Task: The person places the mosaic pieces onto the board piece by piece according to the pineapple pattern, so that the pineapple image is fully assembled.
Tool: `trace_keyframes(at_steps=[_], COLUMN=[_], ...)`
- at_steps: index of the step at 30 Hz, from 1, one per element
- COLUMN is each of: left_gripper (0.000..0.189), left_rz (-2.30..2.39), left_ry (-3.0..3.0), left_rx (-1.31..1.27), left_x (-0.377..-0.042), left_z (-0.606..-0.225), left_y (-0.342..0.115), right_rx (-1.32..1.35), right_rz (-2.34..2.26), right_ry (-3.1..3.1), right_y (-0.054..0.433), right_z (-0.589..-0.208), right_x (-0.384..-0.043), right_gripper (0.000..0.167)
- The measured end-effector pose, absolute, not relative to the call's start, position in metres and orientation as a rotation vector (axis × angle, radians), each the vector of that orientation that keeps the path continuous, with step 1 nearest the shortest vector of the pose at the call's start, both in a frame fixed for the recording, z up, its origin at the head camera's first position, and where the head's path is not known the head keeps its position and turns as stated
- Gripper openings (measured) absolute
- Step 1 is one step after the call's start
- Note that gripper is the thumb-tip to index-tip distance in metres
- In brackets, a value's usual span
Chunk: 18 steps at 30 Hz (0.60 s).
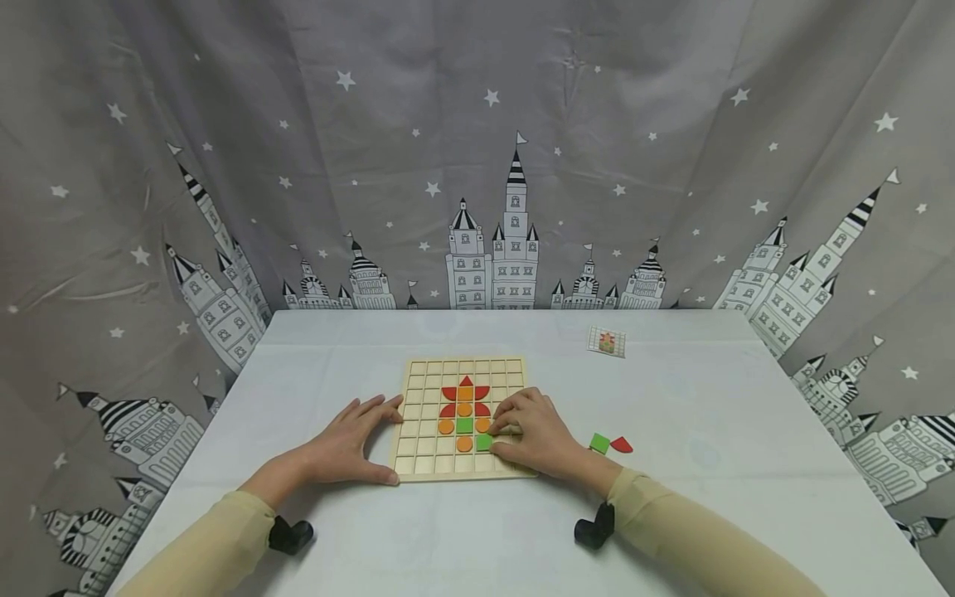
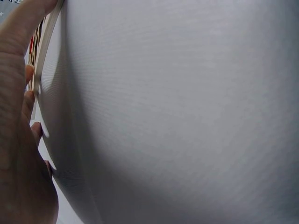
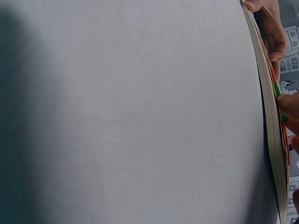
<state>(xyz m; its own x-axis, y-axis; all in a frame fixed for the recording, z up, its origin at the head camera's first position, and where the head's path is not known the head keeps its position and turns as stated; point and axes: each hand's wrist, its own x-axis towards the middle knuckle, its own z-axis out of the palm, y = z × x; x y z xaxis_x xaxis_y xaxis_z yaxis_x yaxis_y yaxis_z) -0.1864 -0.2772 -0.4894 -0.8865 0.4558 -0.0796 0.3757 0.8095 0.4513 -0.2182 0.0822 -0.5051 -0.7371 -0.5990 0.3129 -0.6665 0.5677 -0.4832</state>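
1. Head view: green square (image 1: pixel 483 443) lies at a cell low in the gridded wooden board (image 1: pixel 455 477), just right of an orange disc (image 1: pixel 465 444) and below another orange disc (image 1: pixel 483 425).
2. Grip, right hand (image 1: pixel 533 431): thumb and forefinger pinch the green square at its right side; the right wrist view also shows it at the thumb tip, above the board's edge. Hand comes in over the board's right side, remaining fingers bent.
3. Left hand (image 1: pixel 343 448): grip released, fingers spread and relaxed; thumb touches the near left corner, fingertips rest along the left edge.
4. Further up the board: a red triangle (image 1: pixel 466 381) tops an orange square (image 1: pixel 466 394), with curved red pieces (image 1: pixel 449 393) to either side.
5. Right of the board, near the right wrist: loose green tile (image 1: pixel 599 444) and loose red piece (image 1: pixel 622 445). Farther back, a small patterned card (image 1: pixel 606 341).
6. Surface: white-covered table (image 1: pixel 746 398), faint creases running across.
7. Room: grey curtain (image 1: pixel 634 83) behind and at both sides, folded, printed with white stars and black-and-white castles.
8. Arms: pale yellow sleeves (image 1: pixel 694 522); black device (image 1: pixel 594 526) at each wrist.
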Motion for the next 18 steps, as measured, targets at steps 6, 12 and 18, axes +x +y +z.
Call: trace_keyframes(at_steps=[6, 12, 18], left_gripper=[0.088, 0.089, 0.089], left_rz=[0.638, 0.629, 0.619], left_ry=[2.816, 2.816, 2.820], left_rx=[0.656, 0.632, 0.618], left_x=[-0.187, -0.187, -0.189], left_z=[-0.489, -0.491, -0.494], left_y=[-0.277, -0.277, -0.277], right_rx=[1.101, 1.090, 1.017], right_rz=[0.906, 0.920, 0.965], right_ry=[-2.672, -2.679, -2.732], right_y=[0.083, 0.088, 0.110], right_z=[-0.506, -0.502, -0.493], right_x=[-0.219, -0.218, -0.224], right_gripper=[0.018, 0.018, 0.018])
